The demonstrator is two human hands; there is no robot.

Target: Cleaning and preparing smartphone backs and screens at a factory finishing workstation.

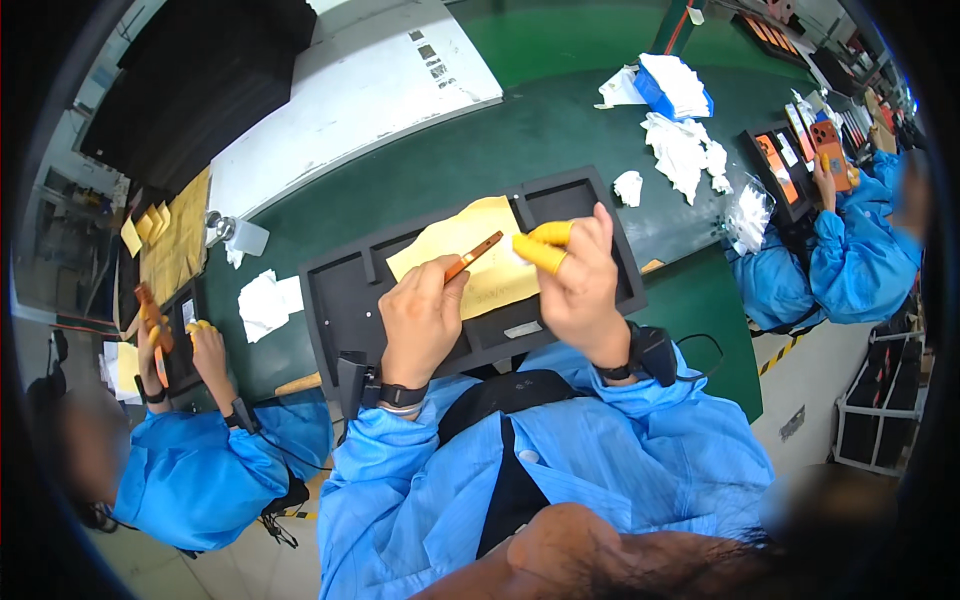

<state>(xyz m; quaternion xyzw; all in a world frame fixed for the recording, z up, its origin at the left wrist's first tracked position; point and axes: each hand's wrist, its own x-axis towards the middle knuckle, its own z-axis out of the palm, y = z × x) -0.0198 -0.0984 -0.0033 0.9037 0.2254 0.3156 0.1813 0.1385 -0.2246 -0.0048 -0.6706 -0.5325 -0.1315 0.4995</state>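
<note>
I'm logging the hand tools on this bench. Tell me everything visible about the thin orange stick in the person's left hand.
The orange stick is a slim, flat, straight tool that looks like plastic or wood, with a darker tip. The left hand pinches its lower end between thumb and fingers; the rest slants up to the right. Its tip lies over a pale yellow sheet on the black tray, pointing toward the right hand. Whether the tip touches the sheet cannot be told.
</note>
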